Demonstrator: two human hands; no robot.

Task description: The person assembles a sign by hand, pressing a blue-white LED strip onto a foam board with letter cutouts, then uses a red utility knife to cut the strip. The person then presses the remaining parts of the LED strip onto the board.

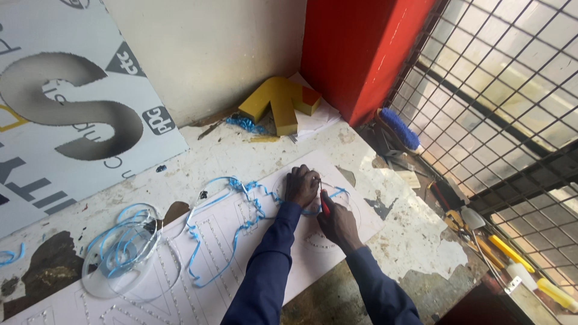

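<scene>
right hand (338,221) clamped on a red-handled knife (325,204), blade pointing away; left hand (301,185) just beyond, fingers pressed together on the white sheet (241,241)

Both arms come up from the bottom edge in dark blue long sleeves, angled in toward each other so the hands nearly meet. The left hand (302,186) is further forward, fingers curled down and pressing flat-ish, knuckles up toward the camera. The right hand (338,221) sits just behind and beside it, closed in a pinch-type grip with the thumb side facing the left hand, wrist slightly bent. The two hands are pretty much touching. Forearms are stretched out, elbows out of frame.
</scene>
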